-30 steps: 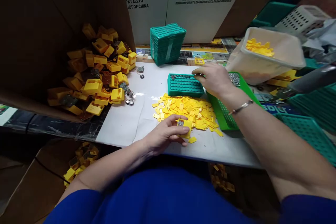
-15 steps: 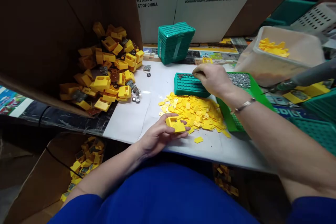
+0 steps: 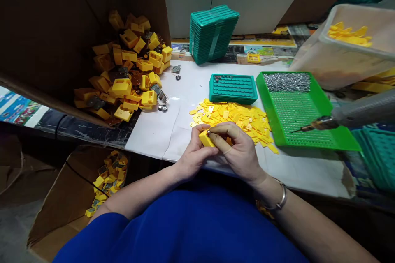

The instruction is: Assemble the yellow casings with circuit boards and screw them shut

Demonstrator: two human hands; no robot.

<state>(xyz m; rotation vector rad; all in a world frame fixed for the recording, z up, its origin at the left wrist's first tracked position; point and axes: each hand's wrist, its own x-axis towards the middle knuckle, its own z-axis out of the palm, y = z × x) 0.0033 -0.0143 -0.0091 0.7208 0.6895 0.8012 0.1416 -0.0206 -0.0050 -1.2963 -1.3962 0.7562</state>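
Note:
Just above the front edge of the worktop, my left hand [image 3: 190, 158] is closed around a small yellow plastic housing [image 3: 206, 139]. My right hand [image 3: 242, 154] meets it there, thumb and fingertips pinching a small silvery button cell [image 3: 209, 132] at the housing's upper edge. Whether the cell sits inside the housing is hidden by the fingers. Behind both hands spreads a pile of flat yellow plastic tabs [image 3: 243, 119]. Beyond the pile stands a teal blister tray [image 3: 236, 89], with several round cells in its far left pockets.
A green tray [image 3: 300, 109] of metal screws lies right, an electric screwdriver [image 3: 345, 117] reaching over it. Yellow housings [image 3: 121, 87] spill from a carton at left. Behind are stacked teal trays [image 3: 212, 35] and a translucent tub [image 3: 327, 55]. A lower carton [image 3: 58, 197] holds more housings.
My right hand has come back from the teal tray to the housing with a button cell pinched in it. My left hand has turned the housing and closed more around it.

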